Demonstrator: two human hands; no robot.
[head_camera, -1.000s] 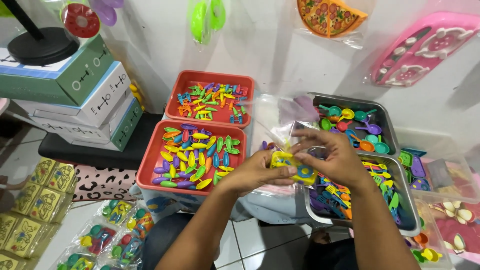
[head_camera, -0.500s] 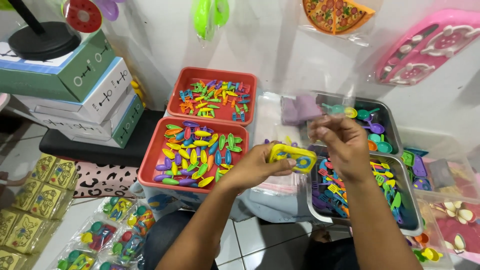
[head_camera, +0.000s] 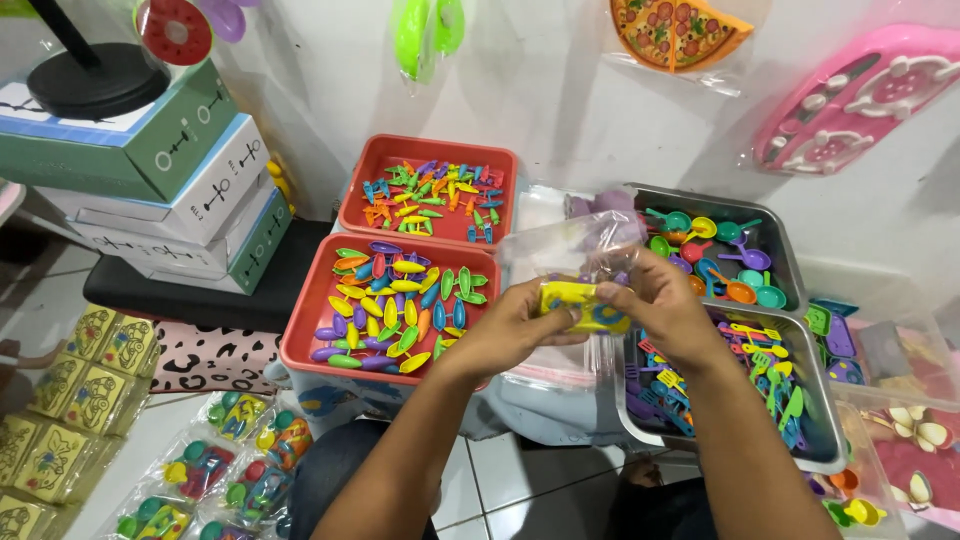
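My left hand (head_camera: 505, 335) grips a small yellow toy stove with a blue ring (head_camera: 583, 303) by its left end. My right hand (head_camera: 668, 310) pinches a clear plastic bag (head_camera: 570, 245) that hangs over the toy, its mouth around the toy's right end. Both hands meet above the gap between the red tray of coloured leaf-shaped pieces (head_camera: 305, 330) and the lower metal tray of small toy utensils (head_camera: 815, 400).
A second red tray (head_camera: 360, 185) of small coloured pieces sits behind. An upper metal tray (head_camera: 775, 235) holds toy ladles. Stacked boxes (head_camera: 170, 190) stand at the left, bagged toys (head_camera: 215, 470) lie on the floor, and packaged toys hang on the wall (head_camera: 680, 30).
My right hand came back down from the raised position, bringing the clear bag over the yellow toy. The left hand kept its hold and barely moved.
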